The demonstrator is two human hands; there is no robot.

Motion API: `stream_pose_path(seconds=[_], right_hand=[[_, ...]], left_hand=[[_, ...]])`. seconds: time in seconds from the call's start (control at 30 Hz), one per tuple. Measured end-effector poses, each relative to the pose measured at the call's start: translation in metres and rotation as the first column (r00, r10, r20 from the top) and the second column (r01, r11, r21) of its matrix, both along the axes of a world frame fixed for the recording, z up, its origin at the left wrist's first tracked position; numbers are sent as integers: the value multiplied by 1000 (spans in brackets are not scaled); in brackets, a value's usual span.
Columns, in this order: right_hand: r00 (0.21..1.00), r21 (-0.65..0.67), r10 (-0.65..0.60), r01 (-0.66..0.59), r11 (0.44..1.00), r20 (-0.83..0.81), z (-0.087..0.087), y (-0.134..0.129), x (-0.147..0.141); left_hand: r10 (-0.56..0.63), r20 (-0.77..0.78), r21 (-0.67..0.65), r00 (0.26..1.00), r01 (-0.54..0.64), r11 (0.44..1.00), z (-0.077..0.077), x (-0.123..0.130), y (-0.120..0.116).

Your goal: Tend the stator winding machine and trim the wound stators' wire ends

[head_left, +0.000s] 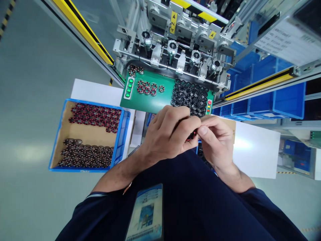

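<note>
In front of my chest, my left hand [173, 132] curls its fingers round a small motor stator [192, 135] with red windings. Most of that part is covered by the fingers. My right hand [217, 140] meets it from the other side, thumb and forefinger pinched at the stator's edge. Just beyond the hands, a pile of black plastic ring-shaped parts [189, 95] covers the right of a green work surface [160, 106]. Several wound stators [146, 89] lie in rows on its left, with a few darker ones [135, 69] behind them.
A machine with several round fixtures [172, 47] stands behind the green surface. At left, a blue bin [56, 137] holds two groups of stators. Green buttons [129, 87] and a red button [209, 102] flank the surface. Yellow-edged posts [260, 83] and blue bins [288, 100] stand right.
</note>
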State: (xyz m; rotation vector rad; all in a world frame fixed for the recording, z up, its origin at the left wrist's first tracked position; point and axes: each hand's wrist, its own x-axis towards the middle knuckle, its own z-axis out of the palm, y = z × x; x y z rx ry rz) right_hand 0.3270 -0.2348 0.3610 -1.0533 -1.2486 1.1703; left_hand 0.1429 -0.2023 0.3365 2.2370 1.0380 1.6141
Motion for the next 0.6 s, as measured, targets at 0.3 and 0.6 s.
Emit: stream_pose_path(seconds=[0.3,0.6], right_hand=[[763,261,199,-435,862,615,59,35,38],[837,-335,471,-375,864,278,42,23,45]], left_hand=[[-411,338,-574,847,532,623,13,-14,3],[56,-154,-73,986,-68,995,-14,-18,-24]])
